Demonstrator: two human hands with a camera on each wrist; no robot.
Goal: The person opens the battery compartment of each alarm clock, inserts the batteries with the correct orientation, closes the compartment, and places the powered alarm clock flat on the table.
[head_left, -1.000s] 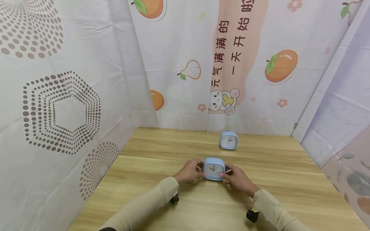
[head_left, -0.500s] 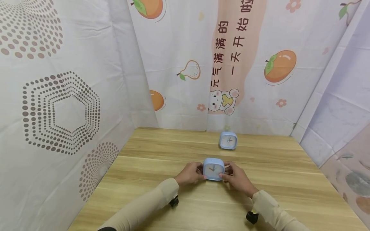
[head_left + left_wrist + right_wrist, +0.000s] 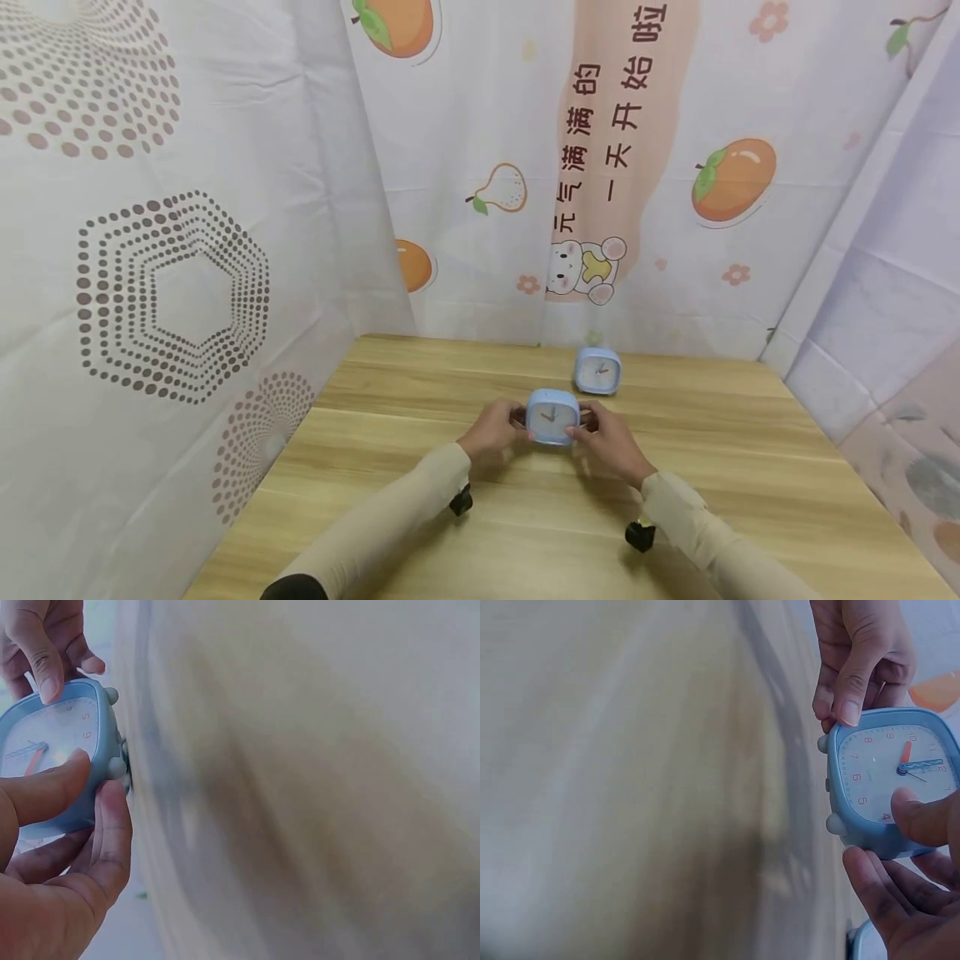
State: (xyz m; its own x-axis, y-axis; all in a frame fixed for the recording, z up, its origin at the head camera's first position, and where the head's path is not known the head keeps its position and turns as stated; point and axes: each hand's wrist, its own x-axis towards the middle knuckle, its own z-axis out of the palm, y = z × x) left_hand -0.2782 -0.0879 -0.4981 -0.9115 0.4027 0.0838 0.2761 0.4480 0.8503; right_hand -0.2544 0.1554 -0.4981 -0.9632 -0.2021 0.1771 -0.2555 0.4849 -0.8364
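Note:
Both hands hold a light blue, rounded-square alarm clock (image 3: pixel 552 417) over the middle of the table. Its white dial faces the person. My left hand (image 3: pixel 495 427) grips one side, thumb on the front and fingers at the side and behind. On the opposite side, my right hand (image 3: pixel 609 437) grips in the same manner. Small rounded feet show under the clock's casing (image 3: pixel 106 742) in the left wrist view. Red numerals and an orange hand stand out on the dial (image 3: pixel 877 769) in the right wrist view. Some fingertips are hidden behind the clock.
A second light blue alarm clock (image 3: pixel 597 372) stands farther back, slightly right of the held one. The wood-grain table (image 3: pixel 420 375) ends at a printed curtain (image 3: pixel 480 275) behind, with a dotted white curtain (image 3: pixel 300 250) along the left.
Both hands have moved forward with the held clock, bringing it closer to the rear clock in the head view. The head view has shifted slightly.

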